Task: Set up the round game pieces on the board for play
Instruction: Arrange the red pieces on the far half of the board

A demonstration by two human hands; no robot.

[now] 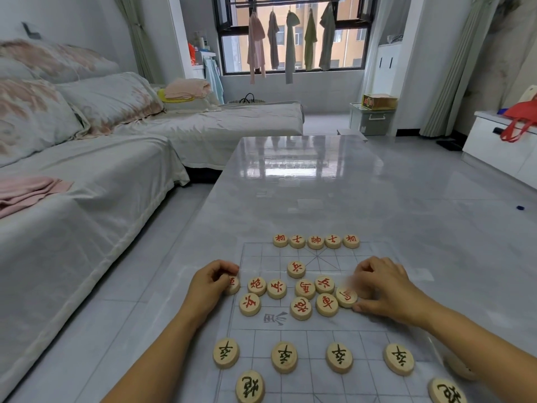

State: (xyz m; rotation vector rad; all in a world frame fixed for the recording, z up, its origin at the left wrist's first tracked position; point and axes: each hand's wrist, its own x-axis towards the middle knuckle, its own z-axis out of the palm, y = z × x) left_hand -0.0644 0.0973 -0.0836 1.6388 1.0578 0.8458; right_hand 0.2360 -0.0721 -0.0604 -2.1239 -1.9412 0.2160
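1. Left hand [212, 283]: fingers curled, pinching the left-edge red piece [232, 285] at the board's [363, 341] left border. The fingers cover half of the piece, so I cannot read its character.
2. Right hand [383, 289]: curled round the right-side red piece [346, 297], thumb at its near rim. The fingertips are blurred, so I cannot make out their exact contact.
3. Loose red cluster [302, 289]: eight pieces between my two hands in mid-board, several touching.
4. Red back row [316, 242]: five pieces side by side on the far edge, with open grid on either side.
5. Black pieces [284, 357]: four spaced along a near line. Two more below are cut by the frame, and one is part hidden under the right forearm.
6. Desk [290, 184]: a glossy surface running well beyond the far row. The sofa [87, 199] is close on the left and the floor [465, 184] lies to the right.
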